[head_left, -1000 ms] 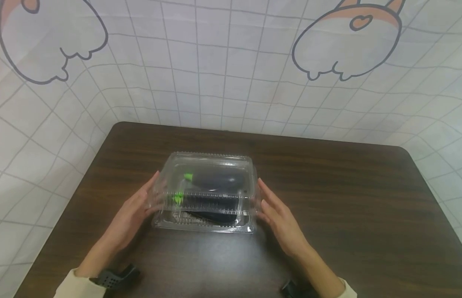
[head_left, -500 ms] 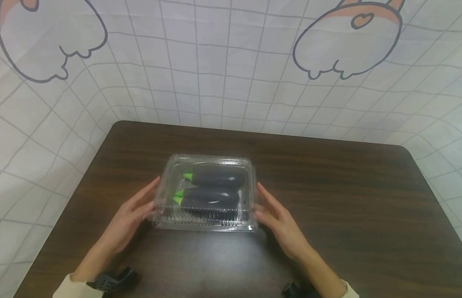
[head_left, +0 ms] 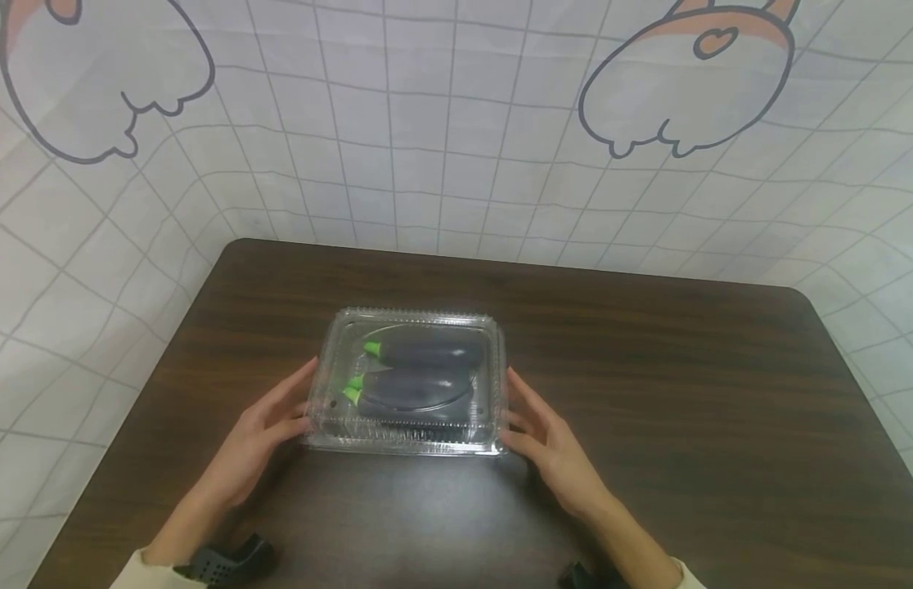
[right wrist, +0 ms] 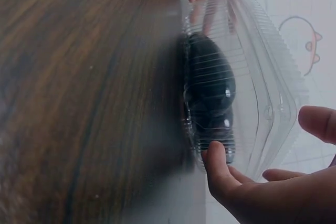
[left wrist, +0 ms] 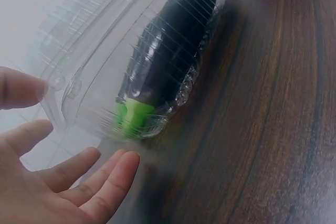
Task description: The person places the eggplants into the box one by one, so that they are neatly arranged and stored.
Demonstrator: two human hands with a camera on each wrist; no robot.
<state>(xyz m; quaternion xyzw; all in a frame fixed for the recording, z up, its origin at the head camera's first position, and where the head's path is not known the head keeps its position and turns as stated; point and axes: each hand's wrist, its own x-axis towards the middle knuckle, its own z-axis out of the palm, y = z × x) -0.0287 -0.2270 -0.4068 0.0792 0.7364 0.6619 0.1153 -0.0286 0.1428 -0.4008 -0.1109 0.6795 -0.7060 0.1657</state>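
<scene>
A clear plastic clamshell box (head_left: 408,448) sits on the table with its lid down; whether the lid is latched I cannot tell. Dark purple eggplants (head_left: 420,384) with bright green stem ends lie inside, side by side. My left hand (head_left: 254,442) is at the box's left end, its thumb touching the lid's corner in the left wrist view and its other fingers spread loosely. At the right end is my right hand (head_left: 555,446), fingers extended along the box's side. In the right wrist view, its thumb (right wrist: 317,123) stands just off the rim.
The dark wood-grain table (head_left: 685,393) extends to the right and in front of the box. Behind it hangs a white gridded cloth (head_left: 442,123) with cartoon drawings. Black straps (head_left: 231,560) are worn on the wrists.
The box's lid has come down at the front, over the eggplants, with both hands alongside it. Both hands have shifted slightly toward the person and stay at the box's ends.
</scene>
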